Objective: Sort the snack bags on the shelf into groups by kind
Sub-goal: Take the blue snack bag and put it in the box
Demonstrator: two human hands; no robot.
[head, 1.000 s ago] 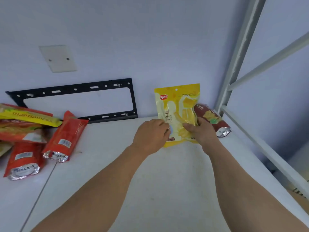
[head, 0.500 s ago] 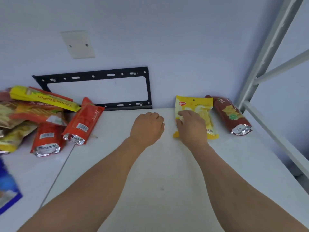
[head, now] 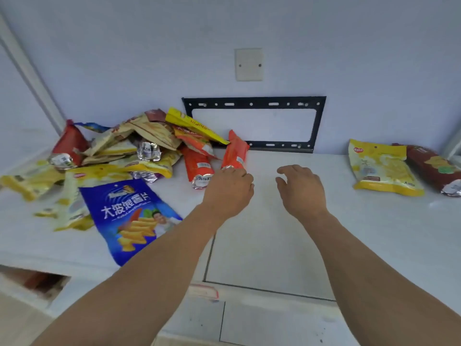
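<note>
A yellow snack bag (head: 384, 168) lies flat at the right of the white shelf (head: 262, 240), beside a dark red bag (head: 434, 168). At the left sits a mixed pile of bags (head: 139, 143), with a blue bag (head: 132, 216) in front and two orange bags (head: 234, 153) on its right edge. My left hand (head: 228, 193) hovers at the lower end of the right orange bag, fingers curled, holding nothing. My right hand (head: 300, 191) is over bare shelf, fingers apart and empty.
A black metal bracket (head: 254, 123) leans against the back wall, behind the orange bags. A white wall plate (head: 248, 64) is above it. A shelf post (head: 30, 73) rises at the far left. The shelf's front edge (head: 204, 293) runs below my forearms.
My right hand has let go of the yellow bag, which now lies flat at the right. Both hands and my view have swung left toward the pile.
</note>
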